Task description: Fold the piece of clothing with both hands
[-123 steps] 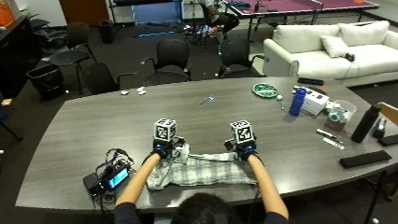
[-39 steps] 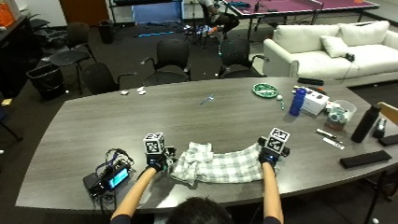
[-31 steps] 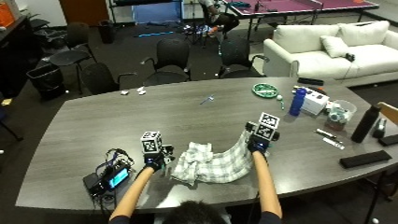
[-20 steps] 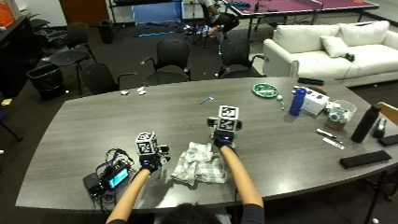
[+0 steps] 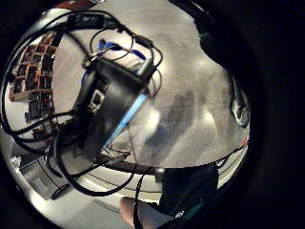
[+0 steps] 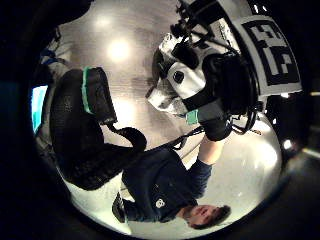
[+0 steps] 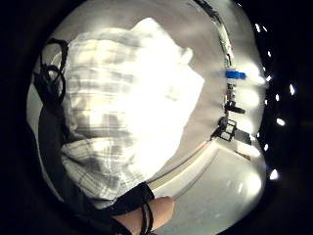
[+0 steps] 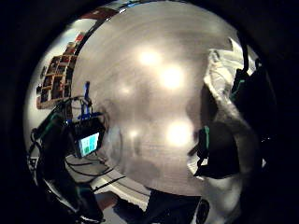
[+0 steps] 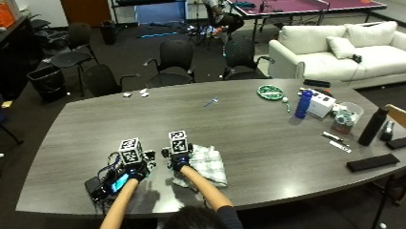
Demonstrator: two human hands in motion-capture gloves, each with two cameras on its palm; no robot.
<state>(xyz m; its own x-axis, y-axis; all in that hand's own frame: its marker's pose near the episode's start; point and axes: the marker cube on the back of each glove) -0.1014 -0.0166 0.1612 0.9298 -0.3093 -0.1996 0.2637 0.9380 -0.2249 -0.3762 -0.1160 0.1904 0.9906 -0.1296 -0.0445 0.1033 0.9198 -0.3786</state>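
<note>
- My left hand (image 9: pixel 136 171) hovers over the table (image 9: pixel 254 124) beside a black device (image 9: pixel 105 183), apart from the cloth; I cannot tell how its fingers stand.
- My right hand (image 9: pixel 179 162) sits at the left edge of the plaid shirt (image 9: pixel 206 164), fingers pinching a fold of it, as the right palm view suggests.
- The shirt lies doubled in front of me: light, limp, it will sag and slide. I'd take it by corners or folded edges.
- A blue bottle (image 9: pixel 305 103) stands well away.
</note>
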